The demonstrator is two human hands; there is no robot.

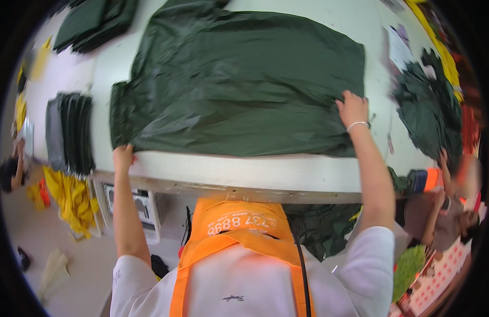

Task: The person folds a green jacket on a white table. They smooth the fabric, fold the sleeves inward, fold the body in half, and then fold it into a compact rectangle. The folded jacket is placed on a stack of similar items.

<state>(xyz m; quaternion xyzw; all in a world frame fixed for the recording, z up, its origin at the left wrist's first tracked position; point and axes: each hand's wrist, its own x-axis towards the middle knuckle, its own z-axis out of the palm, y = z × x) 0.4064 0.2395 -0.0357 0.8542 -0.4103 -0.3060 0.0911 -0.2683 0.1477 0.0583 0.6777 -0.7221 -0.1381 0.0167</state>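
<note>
A dark green raincoat (pixel 239 84) of thin, slightly shiny fabric lies spread out before me, its near edge running almost straight across. At its near left corner, my left hand (pixel 123 157) is closed on the fabric edge. A small red bit beside that hand is too small to identify. My right hand (pixel 354 112), with a pale bracelet at the wrist, has its fingers curled onto the fabric near the right edge and gathers small creases there. Both arms are stretched forward and apart.
The white table (pixel 244 171) bears a folded dark stack (pixel 70 132) at left, more folded green garments (pixel 96 21) far left, and a crumpled green pile (pixel 426 108) at right. Yellow fabric (pixel 73 201) hangs lower left. Other people (pixel 448 219) are at right and far left.
</note>
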